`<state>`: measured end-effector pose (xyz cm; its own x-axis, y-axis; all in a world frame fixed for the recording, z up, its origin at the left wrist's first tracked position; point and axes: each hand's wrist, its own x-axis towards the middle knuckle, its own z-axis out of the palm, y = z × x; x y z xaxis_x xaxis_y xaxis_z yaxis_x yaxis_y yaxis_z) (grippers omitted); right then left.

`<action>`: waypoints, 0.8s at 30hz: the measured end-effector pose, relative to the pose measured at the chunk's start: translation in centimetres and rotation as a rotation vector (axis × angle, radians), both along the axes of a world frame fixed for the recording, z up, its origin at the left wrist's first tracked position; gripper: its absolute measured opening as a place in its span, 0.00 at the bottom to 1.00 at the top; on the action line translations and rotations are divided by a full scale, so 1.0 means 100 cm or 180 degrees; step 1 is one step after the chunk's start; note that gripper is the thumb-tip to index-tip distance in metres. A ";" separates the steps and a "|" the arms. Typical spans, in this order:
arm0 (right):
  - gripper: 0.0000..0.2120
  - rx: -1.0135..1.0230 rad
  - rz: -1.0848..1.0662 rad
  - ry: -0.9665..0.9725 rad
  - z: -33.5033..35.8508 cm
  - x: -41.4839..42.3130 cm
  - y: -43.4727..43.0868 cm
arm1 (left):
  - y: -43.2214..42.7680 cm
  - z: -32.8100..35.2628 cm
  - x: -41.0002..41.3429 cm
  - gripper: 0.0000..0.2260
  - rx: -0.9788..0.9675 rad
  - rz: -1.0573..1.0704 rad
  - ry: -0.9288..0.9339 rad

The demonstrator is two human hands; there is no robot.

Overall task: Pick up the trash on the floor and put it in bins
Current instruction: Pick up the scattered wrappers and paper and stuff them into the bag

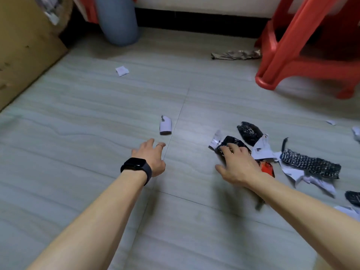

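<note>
Trash lies scattered on the pale tiled floor. My left hand [151, 155], with a black watch on the wrist, hovers with relaxed fingers just short of a small white paper scrap [166, 126] and holds nothing. Over at the right-hand pile, my right hand [238, 162] lies on top of a crumpled black wrapper [232, 142], fingers spread on it and thumb out to the side. A red wrapper [267, 168] peeks out under that hand. Torn white paper [263, 151], a black patterned wrapper [309, 164] and another black piece [249, 131] lie beside it.
A blue-grey round container [118, 22] stands at the back by the wall. A cardboard box [23, 55] fills the left side, and a red plastic stool [303, 45] the back right. A white scrap [122, 71] and a crumpled brownish wrapper [235, 54] lie farther off.
</note>
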<state>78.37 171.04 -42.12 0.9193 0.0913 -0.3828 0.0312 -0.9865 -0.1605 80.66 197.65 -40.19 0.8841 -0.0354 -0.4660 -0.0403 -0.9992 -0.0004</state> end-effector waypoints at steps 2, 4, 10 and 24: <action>0.30 -0.0084 0.0020 0.0004 -0.010 0.017 0.004 | -0.001 -0.009 0.014 0.29 -0.0059 -0.0005 0.0070; 0.31 -0.0192 0.0027 -0.0003 -0.019 0.035 0.007 | -0.002 -0.017 0.029 0.30 -0.0166 0.0015 0.0091; 0.31 -0.0678 0.0307 -0.0030 -0.047 0.083 0.015 | 0.002 -0.049 0.095 0.32 -0.0222 0.0016 -0.0214; 0.15 0.1023 -0.0005 0.0406 0.074 0.030 0.005 | -0.030 0.038 0.029 0.11 -0.0284 0.0786 0.0523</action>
<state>81.34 171.55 -34.68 0.8662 0.2246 -0.4464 -0.0105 -0.8849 -0.4657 83.60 194.69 -36.39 0.7842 0.1238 -0.6081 0.2114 -0.9746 0.0743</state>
